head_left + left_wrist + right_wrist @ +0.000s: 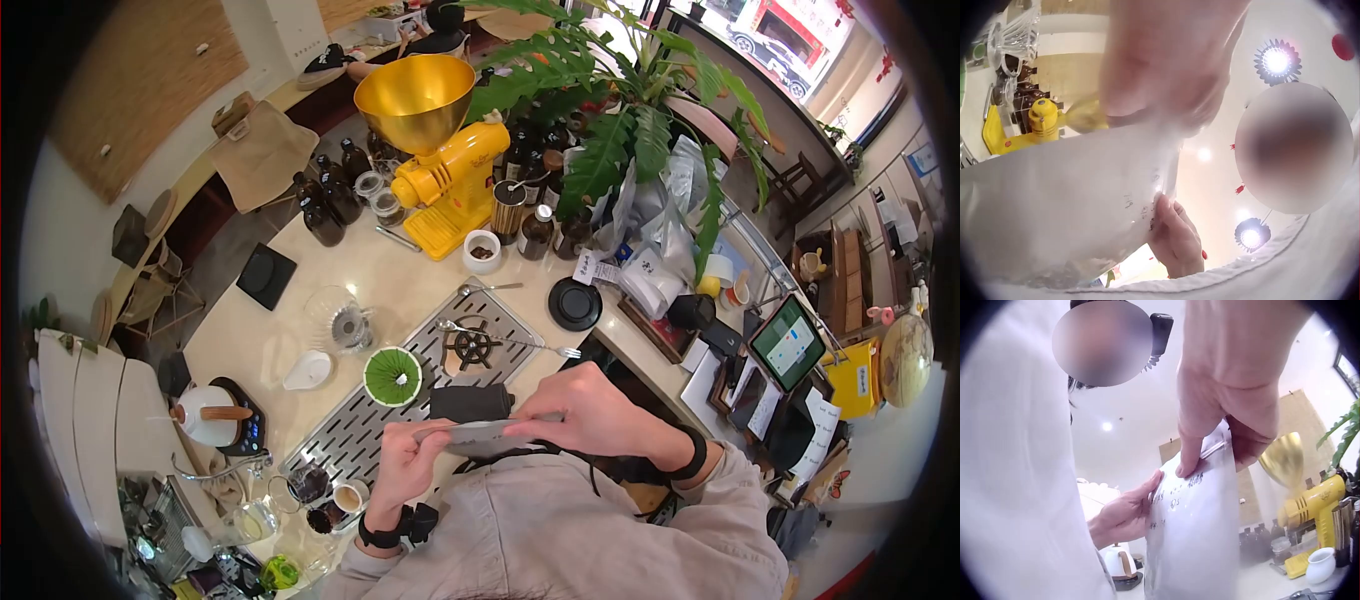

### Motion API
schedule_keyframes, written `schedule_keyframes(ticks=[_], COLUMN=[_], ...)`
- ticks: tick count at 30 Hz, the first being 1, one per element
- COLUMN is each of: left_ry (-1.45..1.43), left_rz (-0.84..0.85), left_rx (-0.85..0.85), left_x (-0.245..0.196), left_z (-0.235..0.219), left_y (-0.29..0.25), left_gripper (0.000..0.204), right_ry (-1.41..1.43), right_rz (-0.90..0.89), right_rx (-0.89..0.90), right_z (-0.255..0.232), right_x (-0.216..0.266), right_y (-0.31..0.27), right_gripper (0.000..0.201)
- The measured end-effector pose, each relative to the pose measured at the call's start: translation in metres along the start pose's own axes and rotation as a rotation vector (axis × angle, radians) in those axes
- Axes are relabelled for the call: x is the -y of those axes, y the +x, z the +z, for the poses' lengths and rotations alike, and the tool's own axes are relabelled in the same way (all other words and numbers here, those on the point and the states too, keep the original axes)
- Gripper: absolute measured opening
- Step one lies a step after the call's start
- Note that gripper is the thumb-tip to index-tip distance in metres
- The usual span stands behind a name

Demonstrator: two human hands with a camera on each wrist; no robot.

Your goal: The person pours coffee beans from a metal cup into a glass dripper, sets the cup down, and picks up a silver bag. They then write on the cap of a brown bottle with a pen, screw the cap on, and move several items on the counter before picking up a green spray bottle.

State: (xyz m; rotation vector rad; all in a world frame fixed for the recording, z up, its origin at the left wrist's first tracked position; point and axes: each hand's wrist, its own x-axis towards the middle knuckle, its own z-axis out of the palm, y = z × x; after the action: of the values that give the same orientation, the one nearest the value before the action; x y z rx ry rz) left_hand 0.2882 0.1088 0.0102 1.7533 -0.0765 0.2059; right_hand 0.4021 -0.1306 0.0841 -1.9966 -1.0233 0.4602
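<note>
A silvery-white pouch bag (478, 433) with handwriting on its face is held upright close to the person's chest. My left hand (405, 462) pinches one top corner between thumb and fingers. At the other end of the top edge, my right hand (590, 410) grips the bag, its thumb (1190, 456) on the written side. The seal strip along the top shows in the right wrist view. Just beyond the bag lies a dark folded cloth-like thing (470, 402). What the bag contains is hidden.
A slotted metal drip tray (345, 435) carries a green ribbed dripper (393, 377) and a long spoon-fork (510, 340). Farther back stand a yellow coffee grinder (450, 180), a white cup (482, 252) and brown bottles (318, 212). A white kettle (208, 412) stands at left.
</note>
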Motion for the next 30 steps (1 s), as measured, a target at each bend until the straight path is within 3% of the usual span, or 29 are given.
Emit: schedule_keyframes(ticks=[3, 6, 9, 12, 16, 18, 21, 24, 30], left_ry=[-0.038, 0.023, -0.156, -0.407, -0.282, -0.253, -0.254, -0.256, -0.237], left_rz=[0.067, 0.005, -0.029, -0.113, -0.215, -0.266, -0.297, -0.330, -0.366], left_rx=[-0.005, 0.047, -0.107, -0.248, -0.262, -0.232, -0.179, -0.149, -0.192], left_x=[0.008, 0.002, -0.005, 0.007, 0.020, 0.018, 0.021, 0.016, 0.015], left_z=[0.007, 0.010, 0.016, 0.006, -0.008, -0.008, 0.000, 0.005, 0.001], left_y=[0.003, 0.008, 0.019, 0.021, 0.016, 0.017, 0.015, 0.013, 0.002], left_gripper=[0.015, 0.018, 0.031, 0.033, 0.036, 0.035, 0.033, 0.031, 0.029], right_ry=[0.063, 0.067, 0.014, -0.192, -0.381, -0.332, -0.496, -0.640, -0.773], right_rz=[0.028, 0.086, 0.152, 0.350, 0.512, 0.639, 0.546, 0.475, 0.535], right_rx=[0.013, 0.074, -0.026, -0.328, -0.755, -0.857, -1.021, -1.069, -1.103], right_z=[-0.003, -0.024, -0.052, -0.099, -0.140, -0.156, -0.172, -0.183, -0.174], right_x=[-0.001, -0.011, -0.018, -0.029, -0.049, -0.073, -0.121, -0.157, -0.237], right_y=[-0.003, -0.010, -0.027, -0.058, -0.079, -0.075, -0.056, -0.029, 0.001], right_gripper=[0.017, 0.017, 0.018, 0.022, 0.032, 0.034, 0.036, 0.037, 0.042])
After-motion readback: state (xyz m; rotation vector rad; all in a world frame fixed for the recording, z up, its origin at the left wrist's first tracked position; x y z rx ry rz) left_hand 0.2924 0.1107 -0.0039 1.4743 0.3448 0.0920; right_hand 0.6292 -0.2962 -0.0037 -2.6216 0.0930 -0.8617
